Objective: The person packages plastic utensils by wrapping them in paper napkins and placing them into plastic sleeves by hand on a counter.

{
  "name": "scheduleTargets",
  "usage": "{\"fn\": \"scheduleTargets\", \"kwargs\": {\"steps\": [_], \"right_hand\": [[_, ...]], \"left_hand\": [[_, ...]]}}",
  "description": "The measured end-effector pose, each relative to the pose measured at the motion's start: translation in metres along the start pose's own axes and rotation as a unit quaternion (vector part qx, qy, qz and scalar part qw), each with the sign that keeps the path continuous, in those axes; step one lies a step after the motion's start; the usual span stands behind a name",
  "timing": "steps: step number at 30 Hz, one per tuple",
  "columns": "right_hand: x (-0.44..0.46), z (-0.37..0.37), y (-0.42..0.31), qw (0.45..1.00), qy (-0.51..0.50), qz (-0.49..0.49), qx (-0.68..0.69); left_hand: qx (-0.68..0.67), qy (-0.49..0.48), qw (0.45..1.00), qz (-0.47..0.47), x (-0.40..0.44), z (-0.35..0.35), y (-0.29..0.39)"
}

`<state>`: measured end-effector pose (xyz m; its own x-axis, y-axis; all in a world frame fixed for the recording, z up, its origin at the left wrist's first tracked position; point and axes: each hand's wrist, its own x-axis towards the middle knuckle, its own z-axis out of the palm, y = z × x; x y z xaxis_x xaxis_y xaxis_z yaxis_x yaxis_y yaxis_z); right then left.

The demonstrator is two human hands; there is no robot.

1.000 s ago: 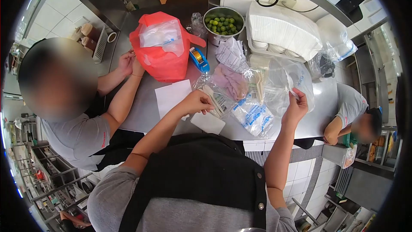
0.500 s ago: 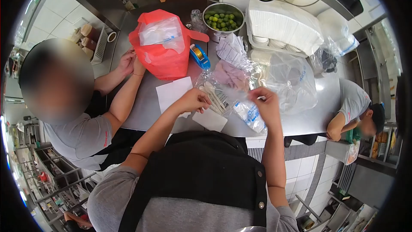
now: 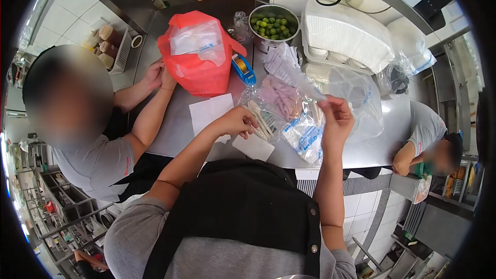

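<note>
My right hand (image 3: 338, 120) is raised over the counter's right part, its thumb and fingers pinching one end of a thin clear plastic bag (image 3: 307, 86), blurred by motion. Below it lies a pack of plastic bags with blue print (image 3: 310, 140). My left hand (image 3: 236, 123) is closed in a pinch above the counter; what it holds, if anything, is too small to make out. Beside its fingertips are pale wooden utensils (image 3: 262, 119) in clear plastic. Under that hand lies a white card-like piece (image 3: 253, 147), and farther left are white paper sheets (image 3: 206, 115).
On the left, a person's hands (image 3: 157, 76) touch a red plastic bag (image 3: 199, 72). Behind sit a blue tape dispenser (image 3: 244, 70), a pink cloth (image 3: 280, 95), a metal pot of green citrus (image 3: 274, 25) and stacked white containers (image 3: 346, 33). Another person (image 3: 426, 129) bends at the right.
My right hand has moved right and slightly up, drawing the clear plastic bag with it. My left hand stays nearly in place, still pinched. The view has shifted slightly.
</note>
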<state>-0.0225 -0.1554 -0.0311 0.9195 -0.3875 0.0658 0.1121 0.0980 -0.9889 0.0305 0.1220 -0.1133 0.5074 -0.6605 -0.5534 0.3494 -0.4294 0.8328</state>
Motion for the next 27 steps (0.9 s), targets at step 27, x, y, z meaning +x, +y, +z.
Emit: {"fn": "scheduleTargets", "kwargs": {"steps": [27], "right_hand": [[0.024, -0.1, 0.046, 0.944, 0.112, -0.116, -0.289]], "left_hand": [[0.072, 0.006, 0.997, -0.006, 0.003, 0.042, -0.003]]}}
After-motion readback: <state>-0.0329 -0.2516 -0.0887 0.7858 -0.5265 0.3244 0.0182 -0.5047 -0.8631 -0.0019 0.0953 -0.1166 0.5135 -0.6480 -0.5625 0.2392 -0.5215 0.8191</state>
